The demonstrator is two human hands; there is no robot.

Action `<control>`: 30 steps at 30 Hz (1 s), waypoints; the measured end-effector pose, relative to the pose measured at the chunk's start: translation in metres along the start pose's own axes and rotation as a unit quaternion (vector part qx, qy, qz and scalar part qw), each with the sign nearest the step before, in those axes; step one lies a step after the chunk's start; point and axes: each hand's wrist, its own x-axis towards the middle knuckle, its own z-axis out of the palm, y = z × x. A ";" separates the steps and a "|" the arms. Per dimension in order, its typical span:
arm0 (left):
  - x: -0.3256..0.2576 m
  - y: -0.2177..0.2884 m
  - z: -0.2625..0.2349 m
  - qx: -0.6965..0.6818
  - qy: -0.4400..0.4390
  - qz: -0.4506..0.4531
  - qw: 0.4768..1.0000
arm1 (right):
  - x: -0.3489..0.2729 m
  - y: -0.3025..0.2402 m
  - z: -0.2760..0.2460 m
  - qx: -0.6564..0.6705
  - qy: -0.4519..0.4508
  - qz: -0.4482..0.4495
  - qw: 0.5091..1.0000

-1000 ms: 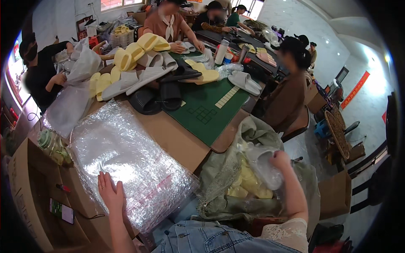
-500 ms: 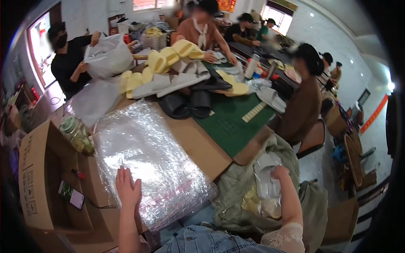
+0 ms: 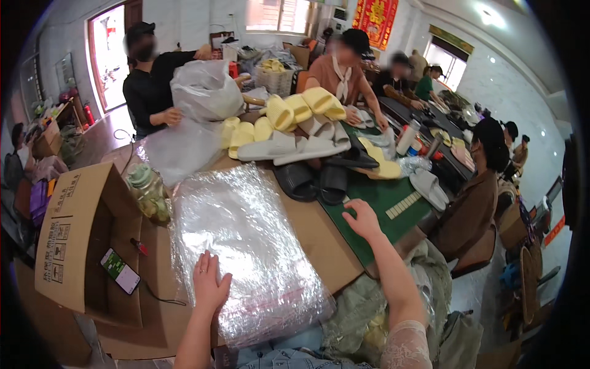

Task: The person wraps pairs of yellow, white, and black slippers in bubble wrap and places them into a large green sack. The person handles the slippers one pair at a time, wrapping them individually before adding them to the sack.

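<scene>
Bubble-wrap stack (image 3: pixel 249 246) under flat, spread left hand (image 3: pixel 211 284); right hand (image 3: pixel 361 220) open on green mat (image 3: pixel 384 206).

I sit in a bright workroom with pale walls (image 3: pixel 491 74) and a white ceiling (image 3: pixel 516 24) set with small lights. An open doorway (image 3: pixel 110 55) at far left lets daylight in — windows (image 3: pixel 276 15) glow along the back wall. A red banner (image 3: pixel 375 18) hangs there. Long worktables (image 3: pixel 430 123) run away to my right — the floor (image 3: pixel 101 138) looks brown.
</scene>
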 end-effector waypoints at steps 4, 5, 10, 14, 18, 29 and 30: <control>0.000 0.003 -0.003 -0.008 -0.004 -0.016 1.000 | 0.084 0.026 0.046 -0.038 0.022 0.038 0.998; -0.001 0.003 -0.005 -0.009 -0.014 -0.023 1.000 | 0.101 0.031 0.056 -0.060 0.022 0.051 0.997; 0.002 0.007 -0.012 -0.023 -0.021 -0.024 0.999 | 0.142 0.037 0.063 -0.112 -0.059 0.108 0.986; -0.002 0.007 -0.014 -0.020 -0.020 -0.033 0.999 | 0.122 0.003 0.053 -0.070 -0.202 0.078 0.974; 0.001 0.003 -0.008 -0.018 -0.004 -0.015 1.000 | 0.050 -0.016 0.049 0.032 -0.264 0.089 0.960; -0.003 -0.003 -0.004 -0.020 -0.001 -0.003 1.000 | 0.022 -0.075 -0.002 0.042 -0.255 0.085 0.962; -0.003 -0.004 -0.003 -0.018 -0.002 -0.002 1.000 | 0.030 -0.066 0.010 0.062 -0.254 0.071 0.962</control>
